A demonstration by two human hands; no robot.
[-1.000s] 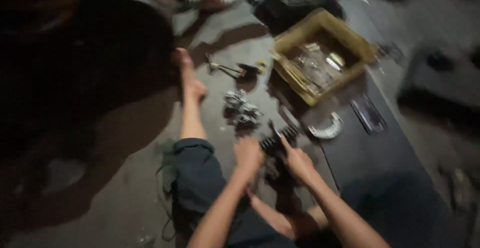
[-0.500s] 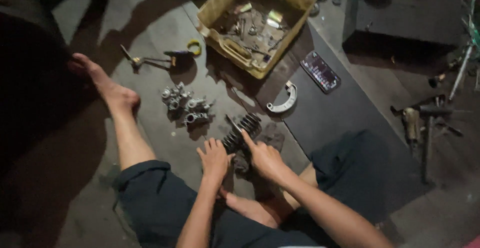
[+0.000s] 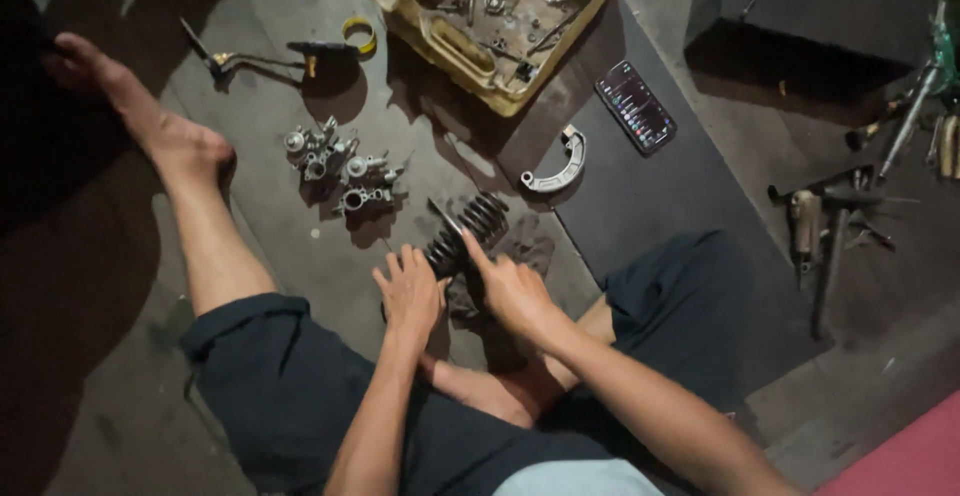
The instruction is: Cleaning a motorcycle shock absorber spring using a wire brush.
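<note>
We press the left hand [image 3: 408,294] flat and the right hand [image 3: 510,291] fingers-down on the finned cylinder [image 3: 466,233]; valve parts [image 3: 342,169] lie at ten o'clock.

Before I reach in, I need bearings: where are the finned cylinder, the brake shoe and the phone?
finned cylinder [image 3: 468,233], head view, dark fins.
brake shoe [image 3: 558,166], head view, curved middle.
phone [image 3: 635,106], head view, lit screen.

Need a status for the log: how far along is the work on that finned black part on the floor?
Done: small metal assemblies already lie apart on the concrete, loose bits in the yellow tray. In hand: left hand and right hand both rest on the black finned part. Left: curved shoe and pliers lie untouched; the endpoint cannot be told.
</note>
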